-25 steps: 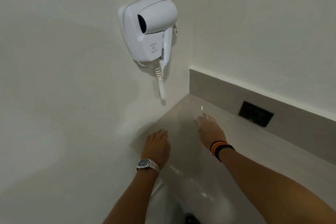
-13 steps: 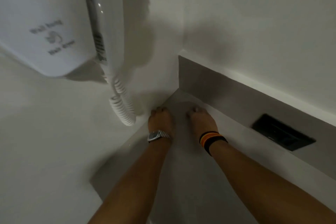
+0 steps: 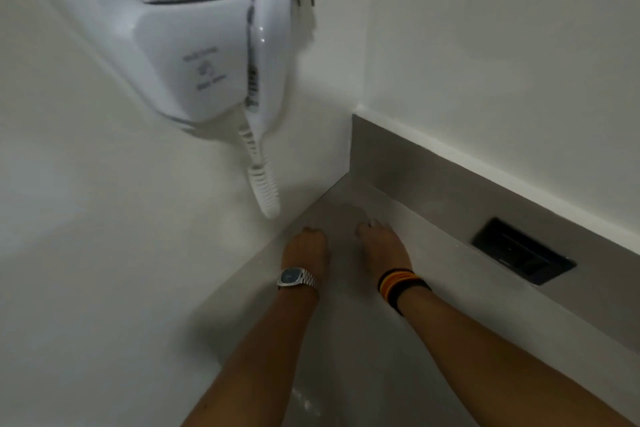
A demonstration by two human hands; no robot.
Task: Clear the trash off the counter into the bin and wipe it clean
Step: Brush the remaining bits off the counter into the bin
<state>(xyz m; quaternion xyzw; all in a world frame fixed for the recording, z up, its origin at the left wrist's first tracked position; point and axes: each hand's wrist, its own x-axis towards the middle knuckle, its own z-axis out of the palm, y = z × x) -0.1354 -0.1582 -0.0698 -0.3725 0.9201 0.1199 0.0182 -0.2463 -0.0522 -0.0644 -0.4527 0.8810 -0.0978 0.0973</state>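
In the head view, both hands have moved into the far corner of the counter [image 3: 363,340] since a second ago: the left hand [image 3: 306,251] and right hand [image 3: 382,248] lie curled, palms down; whether they pinch trash, I cannot tell. No bin shows. The hair dryer [image 3: 207,45] print is too blurred to read.

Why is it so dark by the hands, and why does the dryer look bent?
Head view: the corner around both hands, left and right, lies in shadow; the dryer looms large, curved by the wide lens; its lettering is blurred.
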